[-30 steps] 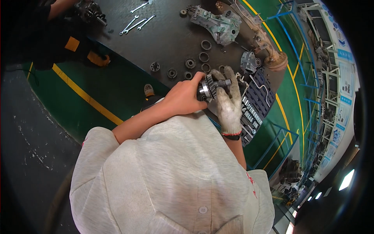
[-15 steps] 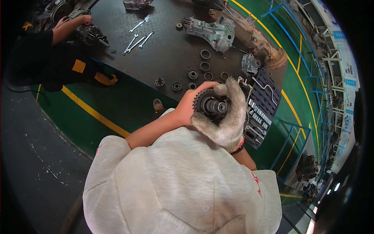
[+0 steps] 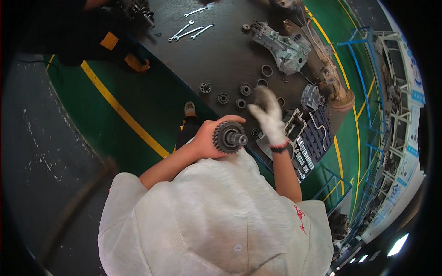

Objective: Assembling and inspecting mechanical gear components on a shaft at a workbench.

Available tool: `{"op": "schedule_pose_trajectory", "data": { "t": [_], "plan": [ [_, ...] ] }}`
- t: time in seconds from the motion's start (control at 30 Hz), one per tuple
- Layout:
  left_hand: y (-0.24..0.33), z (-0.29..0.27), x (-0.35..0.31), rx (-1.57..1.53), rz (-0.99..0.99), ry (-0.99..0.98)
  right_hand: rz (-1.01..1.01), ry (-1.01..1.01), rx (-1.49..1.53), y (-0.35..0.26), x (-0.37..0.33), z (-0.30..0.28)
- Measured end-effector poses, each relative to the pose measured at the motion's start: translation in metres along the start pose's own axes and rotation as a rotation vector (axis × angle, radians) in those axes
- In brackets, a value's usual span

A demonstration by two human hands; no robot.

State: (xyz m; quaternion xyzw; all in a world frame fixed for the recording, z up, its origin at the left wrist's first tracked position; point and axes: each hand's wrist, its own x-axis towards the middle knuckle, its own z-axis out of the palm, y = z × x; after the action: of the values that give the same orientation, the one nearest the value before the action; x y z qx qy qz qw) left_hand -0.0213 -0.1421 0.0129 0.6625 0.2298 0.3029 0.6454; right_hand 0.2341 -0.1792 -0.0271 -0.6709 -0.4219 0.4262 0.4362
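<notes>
My bare left hand (image 3: 206, 139) is wrapped round a gear shaft (image 3: 229, 137), a dark toothed gear with a stepped shaft end facing up, held close in front of my shirt. My right hand (image 3: 270, 115), in a pale knitted glove, reaches over the near edge of the bench. Its thumb stands apart from the fingers; motion smears the fingertips, and I see nothing held. Just beyond it are metal rings (image 3: 267, 70), one partly behind the fingers. To its left lie small gears, among them a dark gear (image 3: 246, 89) and a toothed hub (image 3: 223, 98).
Several wrenches (image 3: 189, 32) lie far left on the dark bench (image 3: 198, 60). A gearbox housing (image 3: 287, 53), a rusty axle tube (image 3: 329, 73) and an open tool case (image 3: 315, 135) occupy the right side. A co-worker's dark-clothed legs (image 3: 87, 41) are at upper left.
My right hand has let go of the gear shaft and moved up over the bench. The left hand keeps the shaft, now slightly lower and further left. The view has shifted.
</notes>
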Motion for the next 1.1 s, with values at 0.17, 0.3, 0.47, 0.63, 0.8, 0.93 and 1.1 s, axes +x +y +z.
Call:
{"op": "schedule_pose_trajectory", "data": {
  "t": [0.17, 0.3, 0.47, 0.63, 0.8, 0.93, 1.1],
  "plan": [
    [-0.002, -0.022, -0.033, 0.061, -0.106, 0.156, 0.248, -0.238, -0.285, 0.081, 0.047, 0.099],
    [0.002, -0.038, -0.054, 0.026, -0.208, 0.223, 0.176, -0.175, -0.419, 0.115, 0.087, 0.162],
    [0.0, -0.056, -0.065, 0.024, -0.235, 0.256, 0.038, -0.228, -0.619, 0.141, 0.111, 0.181],
    [-0.002, -0.076, -0.068, 0.029, -0.202, 0.275, -0.032, -0.151, -0.767, 0.143, 0.108, 0.184],
    [-0.001, -0.091, -0.066, 0.02, -0.221, 0.283, -0.052, -0.157, -0.802, 0.138, 0.107, 0.179],
    [-0.001, -0.096, -0.063, 0.009, -0.225, 0.263, -0.037, -0.188, -0.792, 0.133, 0.106, 0.173],
    [-0.005, -0.095, -0.058, 0.022, -0.233, 0.255, -0.065, -0.111, -0.719, 0.14, 0.106, 0.17]
  ]
}}
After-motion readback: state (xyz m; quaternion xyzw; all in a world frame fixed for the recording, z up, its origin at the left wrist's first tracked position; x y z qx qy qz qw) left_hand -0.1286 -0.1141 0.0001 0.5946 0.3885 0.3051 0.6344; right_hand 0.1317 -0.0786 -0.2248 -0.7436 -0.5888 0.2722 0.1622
